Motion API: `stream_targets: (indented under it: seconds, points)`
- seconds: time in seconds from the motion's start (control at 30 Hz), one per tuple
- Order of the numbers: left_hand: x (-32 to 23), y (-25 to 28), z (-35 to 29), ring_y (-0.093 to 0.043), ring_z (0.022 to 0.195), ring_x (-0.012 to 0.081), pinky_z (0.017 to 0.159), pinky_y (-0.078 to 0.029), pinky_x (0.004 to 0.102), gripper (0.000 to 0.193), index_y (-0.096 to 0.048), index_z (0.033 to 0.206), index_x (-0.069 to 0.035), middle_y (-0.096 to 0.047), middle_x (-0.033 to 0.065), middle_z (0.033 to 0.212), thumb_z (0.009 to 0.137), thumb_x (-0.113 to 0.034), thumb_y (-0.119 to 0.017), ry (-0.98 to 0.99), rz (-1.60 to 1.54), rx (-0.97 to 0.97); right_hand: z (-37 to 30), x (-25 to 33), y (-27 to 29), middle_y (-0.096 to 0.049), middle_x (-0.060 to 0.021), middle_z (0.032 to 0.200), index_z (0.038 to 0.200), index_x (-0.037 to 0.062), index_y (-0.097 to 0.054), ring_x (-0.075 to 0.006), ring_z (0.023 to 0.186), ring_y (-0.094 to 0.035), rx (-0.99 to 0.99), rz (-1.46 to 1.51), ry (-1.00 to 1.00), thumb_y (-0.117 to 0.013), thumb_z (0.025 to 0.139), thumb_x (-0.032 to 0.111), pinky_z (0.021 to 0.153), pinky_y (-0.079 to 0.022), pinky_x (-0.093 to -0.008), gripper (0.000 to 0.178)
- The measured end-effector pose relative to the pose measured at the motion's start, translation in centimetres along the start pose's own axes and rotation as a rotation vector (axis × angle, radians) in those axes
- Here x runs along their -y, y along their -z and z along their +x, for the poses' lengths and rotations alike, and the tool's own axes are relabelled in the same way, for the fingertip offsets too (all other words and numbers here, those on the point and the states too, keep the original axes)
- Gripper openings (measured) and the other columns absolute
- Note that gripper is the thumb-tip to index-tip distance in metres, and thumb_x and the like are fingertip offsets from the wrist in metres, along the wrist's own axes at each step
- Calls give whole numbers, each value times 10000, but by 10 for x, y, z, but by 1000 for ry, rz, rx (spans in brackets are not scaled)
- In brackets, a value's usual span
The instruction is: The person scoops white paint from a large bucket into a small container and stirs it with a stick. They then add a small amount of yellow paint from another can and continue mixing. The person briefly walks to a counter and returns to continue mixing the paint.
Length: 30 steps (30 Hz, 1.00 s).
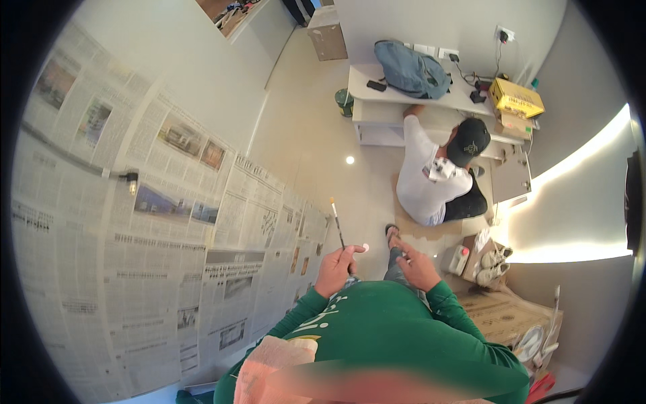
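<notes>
Flat, matte newspaper sheets [175, 249], printed in grey with some colour pictures, cover the wide surface on the left. Ahead stands a smooth white bench [367, 77] with a soft, rounded blue-grey backpack [412, 71]. The left hand [334, 273] has its fingers clamped on a thin, dark-handled brush [338, 223], tan tip upward; the right hand [418, 271] is curled nearby, its grip unclear. A pale, roundish piece [365, 248] sits at the left fingertip.
</notes>
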<state>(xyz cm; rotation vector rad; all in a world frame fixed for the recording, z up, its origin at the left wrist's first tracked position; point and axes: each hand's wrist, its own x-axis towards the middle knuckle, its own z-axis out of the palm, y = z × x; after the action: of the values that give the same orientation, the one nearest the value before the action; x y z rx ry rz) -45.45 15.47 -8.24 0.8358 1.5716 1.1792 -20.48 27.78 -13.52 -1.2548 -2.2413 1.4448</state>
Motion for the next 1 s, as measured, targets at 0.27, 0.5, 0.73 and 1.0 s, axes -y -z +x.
stream_targets:
  seconds: [0.27,0.5,0.73,1.0]
  points:
    - [-26,5,197,-565,671,94,662,-485,292,495,-758,1227,-12,-611,-9,715,1185,-390,-440,60,140,-117,171,-33,110,-749,-301,1095,1460,136,-618,-508,1031,-712,204,-270,59,-660,1008,435,911,-561,-588,543]
    - [-39,42,320,-562,676,79,630,-458,258,515,-735,1285,-35,-648,2,760,1185,-434,-425,31,-47,-246,298,-6,140,-762,-251,1163,1384,53,-672,-439,1062,-726,91,-215,126,-679,1012,366,927,-572,-509,486]
    - [74,158,451,-605,654,135,612,-488,324,470,-743,1236,-52,-645,30,782,1132,-428,-481,261,-97,-505,385,26,112,-761,-226,1205,1420,78,-652,-436,1145,-708,346,-236,55,-653,1036,414,993,-548,-524,510]
    - [150,316,542,-589,607,202,539,-491,369,447,-686,1338,-51,-616,79,791,1116,-400,-515,621,-373,-807,538,98,102,-777,-238,1157,1359,56,-690,-428,1083,-738,205,-342,-75,-687,1001,391,954,-569,-519,491]
